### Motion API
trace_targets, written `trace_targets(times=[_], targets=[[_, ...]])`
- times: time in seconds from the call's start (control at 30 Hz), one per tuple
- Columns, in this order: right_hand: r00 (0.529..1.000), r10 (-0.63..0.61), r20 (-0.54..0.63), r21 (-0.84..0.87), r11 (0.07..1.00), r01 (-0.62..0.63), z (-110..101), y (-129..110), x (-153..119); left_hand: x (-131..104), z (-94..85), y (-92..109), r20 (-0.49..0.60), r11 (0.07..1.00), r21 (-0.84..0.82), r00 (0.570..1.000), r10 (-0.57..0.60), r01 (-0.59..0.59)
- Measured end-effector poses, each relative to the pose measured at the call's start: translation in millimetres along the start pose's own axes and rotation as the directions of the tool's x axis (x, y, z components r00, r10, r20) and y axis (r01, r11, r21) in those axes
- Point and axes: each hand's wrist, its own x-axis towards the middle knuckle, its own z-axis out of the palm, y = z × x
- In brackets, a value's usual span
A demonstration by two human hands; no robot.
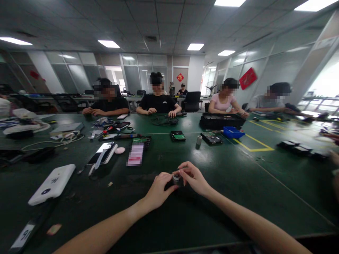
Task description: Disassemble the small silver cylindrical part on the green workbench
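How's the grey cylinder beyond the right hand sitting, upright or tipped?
Upright: the grey cylinder stands on end on the green table, long side vertical, beside a hard drive.

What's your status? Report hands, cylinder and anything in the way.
Left hand gripping grey cylinder. Right hand at its upper end. Second cylinder standing beyond, out of the way.

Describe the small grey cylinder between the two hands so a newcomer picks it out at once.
On the green table, look to the near middle, where the left hand and right hand come together. Between them is the small grey cylinder. A similar cylinder stands farther off, near the blue bin, but only this one has hands around it.
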Motion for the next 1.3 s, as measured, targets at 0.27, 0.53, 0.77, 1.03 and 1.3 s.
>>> trace_targets(times=[0.27,0.53,0.77,1.03,1.3], targets=[[0.993,-0.058,-0.100,-0.154,0.987,0.042,-6.3,-1.4,0.9,-0.9,0.8,-3.0,0.004,1.000,-0.005,1.000,0.004,-0.004],[0.991,-0.121,-0.058,-0.253,0.962,0.103,-6.2,-1.7,0.8,-0.3,1.9,-4.4,-0.006,1.000,-0.010,1.000,0.001,-0.001],[0.983,-0.183,0.000,-0.346,0.923,0.171,-3.6,-3.4,0.7,-1.2,2.0,-4.5,-0.008,1.000,-0.025,1.000,-0.004,0.004],[0.977,-0.196,-0.082,-0.221,0.960,0.174,-27.1,-3.0,7.7,0.8,0.6,-2.0,-0.003,1.000,0.001,1.000,-0.012,0.012],[0.934,0.189,0.302,-0.375,0.925,-0.066,-74.9,19.6,-0.5,-1.0,-1.6,-0.9,0.017,0.999,0.012,0.999,-0.032,0.032]])
